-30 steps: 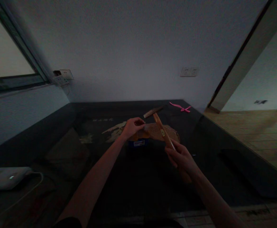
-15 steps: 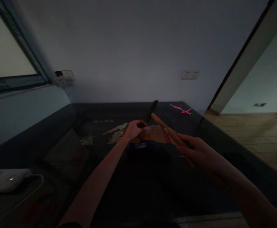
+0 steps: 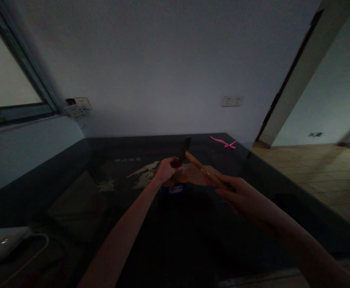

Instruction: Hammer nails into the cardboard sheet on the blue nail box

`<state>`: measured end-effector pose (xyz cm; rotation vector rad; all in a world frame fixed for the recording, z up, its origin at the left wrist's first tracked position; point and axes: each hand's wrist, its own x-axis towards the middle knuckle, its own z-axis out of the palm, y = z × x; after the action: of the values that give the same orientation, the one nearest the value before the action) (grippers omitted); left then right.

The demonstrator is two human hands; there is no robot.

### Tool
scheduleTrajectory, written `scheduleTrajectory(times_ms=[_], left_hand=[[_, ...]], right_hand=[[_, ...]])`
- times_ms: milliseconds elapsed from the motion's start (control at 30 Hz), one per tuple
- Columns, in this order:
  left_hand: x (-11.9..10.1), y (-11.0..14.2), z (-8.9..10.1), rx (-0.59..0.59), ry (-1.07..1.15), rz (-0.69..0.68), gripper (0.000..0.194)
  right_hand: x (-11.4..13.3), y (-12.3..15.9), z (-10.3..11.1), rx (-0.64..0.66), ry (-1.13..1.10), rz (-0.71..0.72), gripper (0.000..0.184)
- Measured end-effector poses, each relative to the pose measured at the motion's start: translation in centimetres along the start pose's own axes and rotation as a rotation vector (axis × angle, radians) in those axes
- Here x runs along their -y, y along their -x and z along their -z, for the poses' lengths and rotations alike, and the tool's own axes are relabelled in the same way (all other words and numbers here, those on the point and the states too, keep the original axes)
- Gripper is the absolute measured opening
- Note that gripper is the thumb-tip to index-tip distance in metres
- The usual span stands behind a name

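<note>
My right hand [image 3: 241, 196] is closed around the wooden handle of a hammer [image 3: 198, 163]. The hammer's dark head stands just above the fingertips of my left hand [image 3: 166, 170]. My left hand is closed in a pinch, with thumb and forefinger close together; what is between them is too dark and small to name. Under it lies a brown speckled flat piece [image 3: 194, 174], partly covered by the hammer and my fingers. Below my left hand shows a blue item with a white label [image 3: 175, 189], mostly hidden in shadow.
The black tabletop [image 3: 181, 236] bears a pale printed picture and some characters. A pink ribbon [image 3: 224, 142] lies at the back right. At the left front is a white device [image 3: 5, 242] with a cable. Sockets [image 3: 231, 101] are on the wall behind.
The hammer head has come down and closer to my left fingertips. My view has shifted slightly, and my left hand keeps its pinch over the speckled piece.
</note>
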<state>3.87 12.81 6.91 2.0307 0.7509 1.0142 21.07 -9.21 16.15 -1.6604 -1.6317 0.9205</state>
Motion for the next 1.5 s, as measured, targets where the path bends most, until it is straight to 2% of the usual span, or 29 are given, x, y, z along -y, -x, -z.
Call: scheduleTrajectory(times_ms=[200,333,500,700,900,1100,1300,1500], left_hand=[[0.5,-0.2,-0.1,-0.010,0.029,-0.013,0.020],[0.3,-0.1,-0.1,-0.032,0.011,0.008,0.023],[0.2,-0.1,-0.1,-0.015,0.068,0.009,0.021],[-0.1,-0.1,-0.1,-0.037,0.057,0.046,0.027],[-0.6,0.0,-0.1,-0.009,0.090,0.039,0.021],[-0.3,0.0,0.0,-0.021,0.053,0.068,0.027],[-0.5,0.0,0.0,0.010,0.079,0.055,0.021],[-0.1,-0.1,-0.1,-0.022,0.046,0.059,0.027]], right_hand=[[-0.5,-0.2,-0.1,-0.005,-0.046,-0.009,0.050],[-0.4,-0.3,0.0,0.036,-0.023,-0.022,0.045],[-0.1,0.2,0.0,-0.017,-0.057,0.001,0.046],[-0.4,0.1,-0.3,0.015,-0.033,-0.013,0.045],[-0.2,0.4,-0.1,-0.044,-0.039,-0.005,0.048],[-0.7,0.0,-0.4,0.010,-0.032,-0.016,0.045],[-0.5,0.3,-0.3,-0.059,-0.048,0.038,0.047],[-0.5,0.4,-0.5,0.017,-0.027,0.004,0.045]])
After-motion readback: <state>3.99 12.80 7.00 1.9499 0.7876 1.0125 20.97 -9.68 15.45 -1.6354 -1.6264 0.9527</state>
